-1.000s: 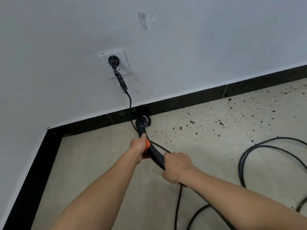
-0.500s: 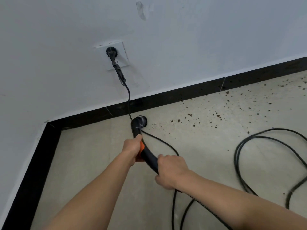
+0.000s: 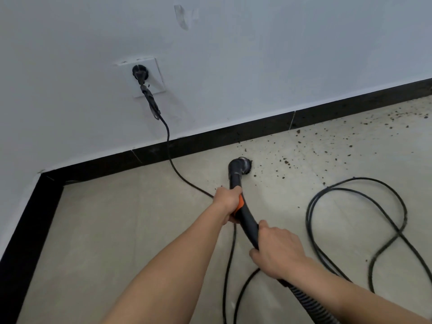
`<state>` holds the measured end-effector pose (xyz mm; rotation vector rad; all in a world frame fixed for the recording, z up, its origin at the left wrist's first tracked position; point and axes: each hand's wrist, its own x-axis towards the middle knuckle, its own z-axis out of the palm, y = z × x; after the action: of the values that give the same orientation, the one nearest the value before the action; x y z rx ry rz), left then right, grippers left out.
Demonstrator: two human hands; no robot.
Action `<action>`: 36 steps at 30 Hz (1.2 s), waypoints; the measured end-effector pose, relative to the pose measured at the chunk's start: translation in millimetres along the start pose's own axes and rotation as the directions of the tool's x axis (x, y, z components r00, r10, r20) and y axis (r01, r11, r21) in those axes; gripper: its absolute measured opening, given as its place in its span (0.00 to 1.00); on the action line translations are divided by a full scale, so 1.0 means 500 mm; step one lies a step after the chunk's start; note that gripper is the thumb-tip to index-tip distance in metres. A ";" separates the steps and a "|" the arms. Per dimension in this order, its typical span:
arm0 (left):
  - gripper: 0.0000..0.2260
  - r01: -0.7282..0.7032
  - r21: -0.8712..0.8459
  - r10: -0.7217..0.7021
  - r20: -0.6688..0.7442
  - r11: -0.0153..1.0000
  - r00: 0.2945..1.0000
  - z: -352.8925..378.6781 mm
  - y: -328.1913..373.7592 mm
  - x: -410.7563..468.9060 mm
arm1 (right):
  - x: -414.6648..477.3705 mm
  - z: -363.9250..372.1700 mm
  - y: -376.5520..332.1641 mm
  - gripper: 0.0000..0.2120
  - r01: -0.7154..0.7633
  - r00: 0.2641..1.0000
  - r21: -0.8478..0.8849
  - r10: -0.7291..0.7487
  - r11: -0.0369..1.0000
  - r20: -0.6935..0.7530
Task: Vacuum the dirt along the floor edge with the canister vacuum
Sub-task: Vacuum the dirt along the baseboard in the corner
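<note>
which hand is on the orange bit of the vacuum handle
The left hand, nearer the nozzle; the right hand grips the black tube farther back.

Both arms bare, stretched fwd. L hand (image 3: 228, 203) farther out, fingers wrapped round vacuum wand (image 3: 235, 181); R hand (image 3: 279, 252) nearer (knuckles up), gripping same wand lower down.

The brush nozzle (image 3: 243, 166) is set on the floor (image 3: 112, 230), dirt (image 3: 327, 146) to its right, the skirting (image 3: 210, 139) behind, coiled cable (image 3: 355, 220) further right.
</note>
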<state>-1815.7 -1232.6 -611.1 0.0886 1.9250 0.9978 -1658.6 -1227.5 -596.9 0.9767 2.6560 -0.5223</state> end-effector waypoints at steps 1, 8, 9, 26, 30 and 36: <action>0.15 -0.015 0.007 0.015 0.016 1.000 1.000 0.016 0.008 0.001 | -0.001 -0.004 0.012 0.16 -0.019 1.000 0.004 0.019 1.000 0.000; 0.12 0.067 0.033 -0.065 -0.039 0.997 0.997 -0.110 -0.004 -0.018 | 0.023 0.006 -0.066 0.17 0.115 0.992 0.025 -0.116 0.993 0.045; 0.12 0.103 0.057 -0.100 -0.046 0.993 0.994 -0.147 -0.017 -0.025 | 0.022 0.016 -0.089 0.17 0.159 0.985 0.030 -0.161 0.987 0.063; 0.15 0.200 0.213 -0.238 0.175 0.957 0.955 -0.163 -0.094 -0.059 | -0.082 0.077 -0.060 0.17 0.194 0.978 0.047 -0.197 0.980 0.071; 0.16 0.216 0.212 -0.255 0.175 0.953 0.951 -0.196 -0.106 -0.058 | -0.078 0.093 -0.076 0.17 0.216 0.973 0.065 -0.221 0.974 0.072; 0.15 0.168 0.271 -0.255 0.330 0.948 0.909 -0.062 -0.106 -0.053 | -0.135 0.112 0.033 0.17 0.057 0.996 0.062 -0.061 0.996 0.066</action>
<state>-1807.4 -1298.3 -620.7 0.1821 1.6614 0.5560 -1591.3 -1277.5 -626.9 0.8827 2.6293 -0.6396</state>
